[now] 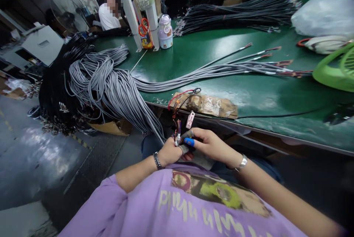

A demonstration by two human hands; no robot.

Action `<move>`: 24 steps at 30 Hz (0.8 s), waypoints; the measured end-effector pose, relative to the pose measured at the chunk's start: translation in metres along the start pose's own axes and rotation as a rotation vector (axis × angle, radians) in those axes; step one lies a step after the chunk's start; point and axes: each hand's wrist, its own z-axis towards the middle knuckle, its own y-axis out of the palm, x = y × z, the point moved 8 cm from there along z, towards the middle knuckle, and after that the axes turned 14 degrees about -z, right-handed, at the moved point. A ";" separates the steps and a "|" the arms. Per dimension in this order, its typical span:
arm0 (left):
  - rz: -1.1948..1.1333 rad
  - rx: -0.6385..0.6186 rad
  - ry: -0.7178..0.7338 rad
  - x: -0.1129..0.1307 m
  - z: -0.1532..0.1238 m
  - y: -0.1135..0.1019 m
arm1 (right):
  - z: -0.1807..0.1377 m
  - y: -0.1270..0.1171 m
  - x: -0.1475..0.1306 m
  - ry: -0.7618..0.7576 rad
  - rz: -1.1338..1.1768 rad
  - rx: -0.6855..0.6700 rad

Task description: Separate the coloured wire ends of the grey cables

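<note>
Just in front of the table's near edge, my left hand [170,152] is closed around the end of a grey cable [177,140]. Thin coloured wires [178,124] fan upward out of that end, past a white band. Pressed close beside it is my right hand [208,143], thumb and forefinger pinched together; what lies between them is hidden. The right thumb wears a blue finger cover [189,141], and grey wrapping covers some fingertips. A small pinkish-white tag [190,119] is just above the hands, near a taped wooden block [212,105] with red and black leads.
Grey cables [110,78] drape over the table's left edge, their stripped ends [287,68] lying across the green tabletop [221,49]. Black cable bundles [235,14] lie behind. A purple bottle [166,32], red-handled scissors [143,27], plastic bag [326,10] and green basket-like object [336,69] stand around.
</note>
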 end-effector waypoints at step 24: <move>-0.169 0.039 0.146 0.004 -0.006 -0.013 | -0.001 0.025 0.032 0.304 0.564 0.164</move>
